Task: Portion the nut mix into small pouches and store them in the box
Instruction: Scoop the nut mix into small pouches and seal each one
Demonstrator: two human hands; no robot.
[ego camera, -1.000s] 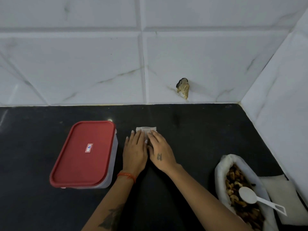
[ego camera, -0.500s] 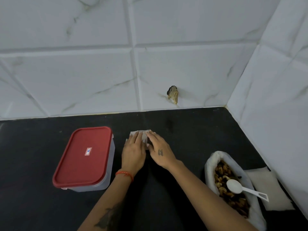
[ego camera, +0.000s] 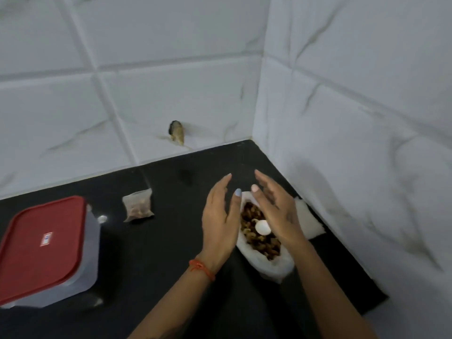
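Note:
A small clear pouch (ego camera: 138, 205) filled with nuts lies alone on the black counter, right of the box. The box (ego camera: 41, 253) has a red lid and stands closed at the left. A white bag of nut mix (ego camera: 259, 237) lies open at the right with a white spoon (ego camera: 263, 227) resting in it. My left hand (ego camera: 220, 221) hovers at the bag's left side, fingers straight, holding nothing. My right hand (ego camera: 275, 211) hovers over the bag's right side, fingers straight and empty; it hides the spoon's handle.
White tiled walls meet in a corner close behind and to the right of the bag. A stack of white empty pouches (ego camera: 309, 221) lies against the right wall. A small dark and tan object (ego camera: 176, 132) is fixed to the back wall. The black counter (ego camera: 159, 253) spreads between box and bag.
Both hands let go of the filled pouch and moved right to the nut bag. The pouch stays on the counter beside the box. The camera turned right.

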